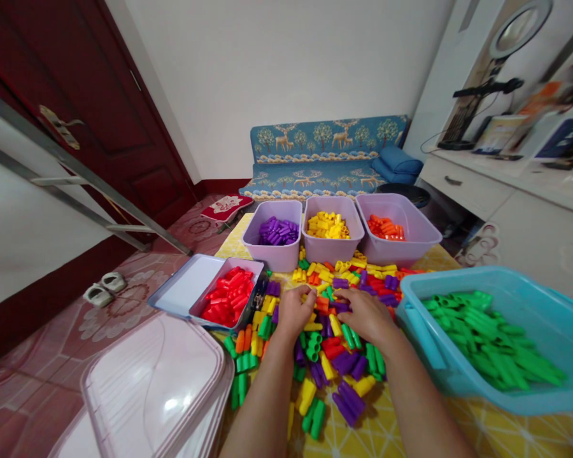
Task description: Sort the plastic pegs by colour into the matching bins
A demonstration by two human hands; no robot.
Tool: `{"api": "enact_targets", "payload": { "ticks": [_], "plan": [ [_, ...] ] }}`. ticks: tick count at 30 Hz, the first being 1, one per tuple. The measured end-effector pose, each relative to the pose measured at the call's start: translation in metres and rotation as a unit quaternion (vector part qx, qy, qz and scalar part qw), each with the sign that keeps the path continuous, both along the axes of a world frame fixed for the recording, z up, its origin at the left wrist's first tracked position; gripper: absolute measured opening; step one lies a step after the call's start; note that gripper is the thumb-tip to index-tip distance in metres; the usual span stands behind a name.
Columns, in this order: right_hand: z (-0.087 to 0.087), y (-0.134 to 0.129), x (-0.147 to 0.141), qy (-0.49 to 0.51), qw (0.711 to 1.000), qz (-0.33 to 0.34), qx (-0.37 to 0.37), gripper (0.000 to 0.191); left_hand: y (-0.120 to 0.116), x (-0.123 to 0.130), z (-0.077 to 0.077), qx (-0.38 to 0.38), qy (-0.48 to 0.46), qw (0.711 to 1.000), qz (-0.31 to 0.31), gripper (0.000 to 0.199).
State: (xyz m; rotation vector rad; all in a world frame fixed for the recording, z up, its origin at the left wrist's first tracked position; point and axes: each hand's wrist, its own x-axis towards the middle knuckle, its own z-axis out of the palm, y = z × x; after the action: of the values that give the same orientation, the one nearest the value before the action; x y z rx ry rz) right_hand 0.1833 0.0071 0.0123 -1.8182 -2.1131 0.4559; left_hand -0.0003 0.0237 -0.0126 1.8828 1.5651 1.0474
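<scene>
A mixed heap of plastic tube pieces in green, yellow, purple, orange and red covers the middle of the table. My left hand [296, 312] is over the left part of the heap, its fingers curled in toward the thumb; whatever lies inside them is hidden. Opposite it, my right hand [368, 313] reaches in from the right with fingers and thumb apart, close above an orange piece [322, 304] and purple pieces [340, 306]. Nearer me lie joined purple tubes [348, 402], green tubes [314, 418] and a yellow tube [307, 397].
Lilac bins hold purple pieces [279, 231], yellow pieces [328, 226] and orange pieces [386, 228] along the far edge. Left stands a box of red pieces [229, 298], with stacked lids [157, 381] nearer me. A blue tub [544, 312] with green pieces is at right.
</scene>
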Motion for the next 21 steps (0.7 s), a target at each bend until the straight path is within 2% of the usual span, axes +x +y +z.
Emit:
{"api": "enact_targets", "payload": {
  "ticks": [3,5,8,10,12,14,15,17,21],
  "plan": [
    [0.001,-0.001,-0.006,0.011,1.0,0.022,-0.005,0.054,0.0,0.0,-0.001,-0.008,-0.011,0.999,-0.031,0.02],
    [-0.002,-0.001,-0.011,0.054,0.998,0.029,0.0,0.045,0.0,0.001,-0.002,0.005,-0.026,0.998,-0.061,0.019],
    [-0.009,0.001,-0.017,0.182,0.982,-0.031,0.029,0.027,-0.001,0.002,-0.001,0.027,-0.059,0.991,-0.114,0.021],
    [-0.012,0.003,-0.021,0.324,0.943,-0.067,0.038,0.024,-0.002,0.002,0.003,0.031,-0.077,0.988,-0.131,0.018],
    [-0.013,0.003,-0.025,0.466,0.881,-0.073,0.019,0.028,-0.005,0.002,0.007,0.028,-0.102,0.986,-0.127,0.015],
    [-0.013,0.003,-0.027,0.564,0.821,-0.084,-0.011,0.034,-0.008,0.003,0.012,0.02,-0.133,0.984,-0.117,0.019],
    [-0.013,0.003,-0.027,0.591,0.8,-0.094,-0.023,0.037,-0.009,0.003,0.013,0.015,-0.145,0.983,-0.115,0.022],
    [-0.013,0.004,-0.028,0.612,0.783,-0.107,-0.029,0.041,-0.01,0.003,0.014,0.008,-0.158,0.981,-0.116,0.025],
    [-0.012,0.004,-0.026,0.599,0.792,-0.113,-0.002,0.043,-0.009,0.004,0.01,0.014,-0.17,0.976,-0.132,0.026]
  ]
}}
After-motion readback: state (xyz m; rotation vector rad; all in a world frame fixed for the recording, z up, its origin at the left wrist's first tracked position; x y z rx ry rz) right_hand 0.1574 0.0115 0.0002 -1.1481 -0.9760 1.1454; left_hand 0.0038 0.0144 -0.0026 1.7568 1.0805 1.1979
